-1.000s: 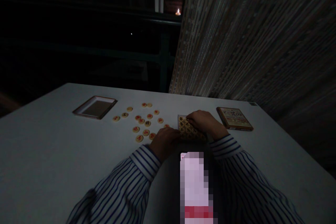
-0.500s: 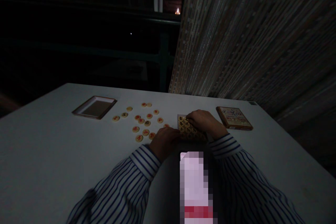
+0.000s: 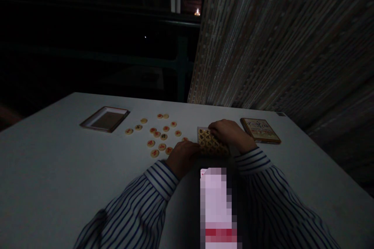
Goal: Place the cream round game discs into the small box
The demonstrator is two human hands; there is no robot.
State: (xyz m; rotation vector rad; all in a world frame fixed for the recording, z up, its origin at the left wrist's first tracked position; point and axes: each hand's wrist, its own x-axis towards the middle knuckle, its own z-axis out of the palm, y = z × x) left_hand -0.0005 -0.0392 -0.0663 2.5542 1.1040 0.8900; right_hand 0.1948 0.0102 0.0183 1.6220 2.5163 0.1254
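A small clear box (image 3: 207,140) packed with round Chinese chess pieces lies on the table between my hands. My left hand (image 3: 183,157) is closed at its near left edge, fingertips against the side. Over its far right part bends my right hand (image 3: 230,134), the fingers curled together; whether a piece is pinched beneath them is hidden. Loose wooden Chinese chess pieces (image 3: 166,128) are scattered to the left, most with red characters, a few with dark ones. One red piece (image 3: 185,139) sits just beyond my left hand.
An open shallow box tray (image 3: 118,124) stands at the far left of the white table (image 3: 73,171). On the right lies a printed box lid (image 3: 261,130). A lit phone (image 3: 216,198), blurred out, is between my forearms. A bead curtain (image 3: 248,46) hangs behind.
My right hand has shifted slightly to the right, uncovering a little more of the packed pieces. My left hand and the loose pieces stay where they were.
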